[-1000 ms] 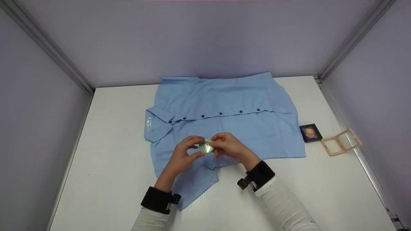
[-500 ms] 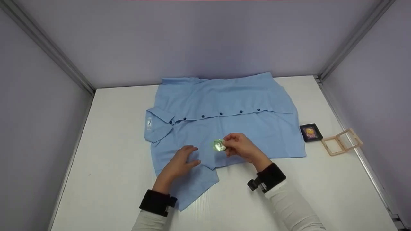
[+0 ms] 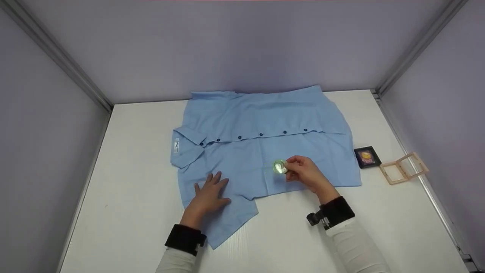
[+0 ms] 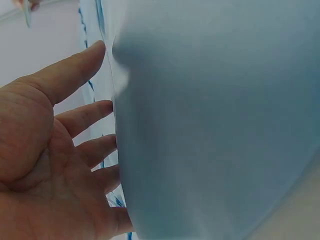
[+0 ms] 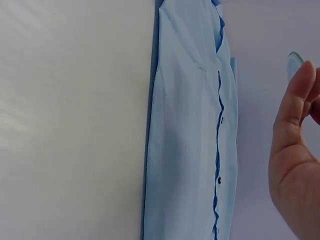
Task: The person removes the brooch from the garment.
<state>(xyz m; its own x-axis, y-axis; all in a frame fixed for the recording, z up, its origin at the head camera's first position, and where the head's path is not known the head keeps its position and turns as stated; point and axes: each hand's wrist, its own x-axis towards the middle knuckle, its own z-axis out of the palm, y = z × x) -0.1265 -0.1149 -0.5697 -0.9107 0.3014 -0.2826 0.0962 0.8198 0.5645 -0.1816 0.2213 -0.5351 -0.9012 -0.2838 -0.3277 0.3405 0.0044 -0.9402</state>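
A light blue short-sleeved shirt [image 3: 295, 151] lies spread on the table, its collar to the left and a row of dark buttons across its middle. My left hand [image 3: 208, 197] rests on the shirt near the lower sleeve, fingers straight and spread. In the left wrist view its fingertips meet the cloth [image 4: 215, 120]. Between thumb and fingers of my right hand [image 3: 307, 173] is a small shiny round disc [image 3: 279, 167] with a greenish clear rim, held above the lower shirt front. The right wrist view shows only the edge of the disc [image 5: 294, 64] past the thumb.
Beside the shirt's hem lies a small black square frame [image 3: 366, 157] with an orange picture. Right of it, a hinged wooden double frame [image 3: 394, 170] stands open near the table's right edge. Grey-violet panels [image 3: 242, 45] wall the white table [image 3: 129, 151] on three sides.
Both hands held the disc at first. The left hand let go and came down onto the shirt with fingers spreading. The right hand carried the disc to the right.
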